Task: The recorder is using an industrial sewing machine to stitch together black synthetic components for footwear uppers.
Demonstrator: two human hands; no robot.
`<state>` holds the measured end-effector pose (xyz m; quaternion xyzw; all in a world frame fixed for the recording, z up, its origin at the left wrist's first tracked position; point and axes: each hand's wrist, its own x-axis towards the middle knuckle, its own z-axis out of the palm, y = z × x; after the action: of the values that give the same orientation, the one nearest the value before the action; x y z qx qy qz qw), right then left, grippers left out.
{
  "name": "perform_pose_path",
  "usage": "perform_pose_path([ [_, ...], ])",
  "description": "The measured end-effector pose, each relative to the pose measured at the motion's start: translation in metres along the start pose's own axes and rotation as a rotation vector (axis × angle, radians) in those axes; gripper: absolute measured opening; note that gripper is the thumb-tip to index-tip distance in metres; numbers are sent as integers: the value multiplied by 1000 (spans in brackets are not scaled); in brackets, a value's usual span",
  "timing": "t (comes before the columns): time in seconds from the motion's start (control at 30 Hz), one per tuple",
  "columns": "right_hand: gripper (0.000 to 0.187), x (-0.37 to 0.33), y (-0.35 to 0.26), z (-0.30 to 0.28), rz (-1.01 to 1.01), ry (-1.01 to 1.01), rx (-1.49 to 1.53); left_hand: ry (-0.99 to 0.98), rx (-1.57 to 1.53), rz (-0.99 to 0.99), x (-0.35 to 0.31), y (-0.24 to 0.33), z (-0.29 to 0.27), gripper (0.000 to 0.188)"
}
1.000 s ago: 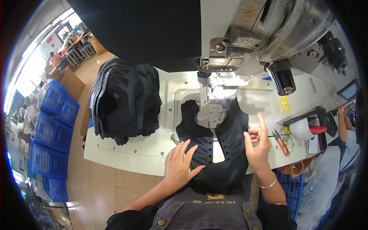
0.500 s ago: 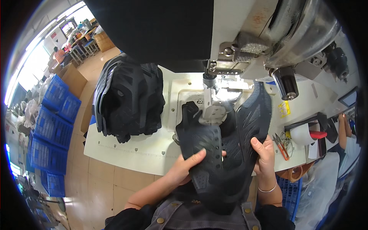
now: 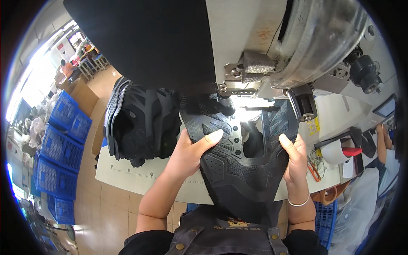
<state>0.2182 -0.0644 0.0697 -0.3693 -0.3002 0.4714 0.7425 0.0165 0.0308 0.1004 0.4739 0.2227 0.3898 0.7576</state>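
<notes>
A flat black shoe upper (image 3: pixel 244 176) with textured panels and a row of eyelet holes lies spread below the sewing machine's head (image 3: pixel 242 72). My left hand (image 3: pixel 189 155) is closed on its left edge, thumb on top and fingers hidden beneath. The opposite edge is pinched by my right hand (image 3: pixel 295 159), again with the thumb uppermost. The far part of the upper reaches under the brightly lit needle area, where glare and the machine hide detail. Left of it, a tall stack of similar black uppers (image 3: pixel 148 121) rests on the white worktable (image 3: pixel 127 172).
Orange-handled snips (image 3: pixel 314 171) lie on the table at the right, near a white-and-red object (image 3: pixel 340 151). Blue crates (image 3: pixel 61 146) line the floor at the left, beside a cardboard box (image 3: pixel 83 95). Another person's arm (image 3: pixel 384 144) shows at the far right.
Both hands have pushed the shoe upper forward, and it now lies flatter and farther under the machine head. My left hand has moved up along its edge. The view has shifted slightly.
</notes>
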Motion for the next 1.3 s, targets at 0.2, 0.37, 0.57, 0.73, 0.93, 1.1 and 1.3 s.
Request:
perform_pose_path([
  [0.2,28,0,-2,1,-29,0,13,7,-10,-35,3,6,4,26],
  [0.37,30,-8,-3,1,-53,-10,-24,5,27,-70,4,6,2,27],
  [0.57,33,-35,-1,4,-76,9,-219,100,369,77,-30,-24,8,19],
  [0.73,26,-28,0,5,-140,-8,-296,94,348,176,-21,-23,14,18],
  [0.93,24,-5,0,4,-124,-43,-223,101,330,176,-1,-19,9,17],
  [1.1,29,10,-3,5,-127,-68,-202,96,262,140,14,-9,11,14],
  [1.3,18,26,-6,13,-110,-3,-162,102,281,138,37,-3,2,13],
])
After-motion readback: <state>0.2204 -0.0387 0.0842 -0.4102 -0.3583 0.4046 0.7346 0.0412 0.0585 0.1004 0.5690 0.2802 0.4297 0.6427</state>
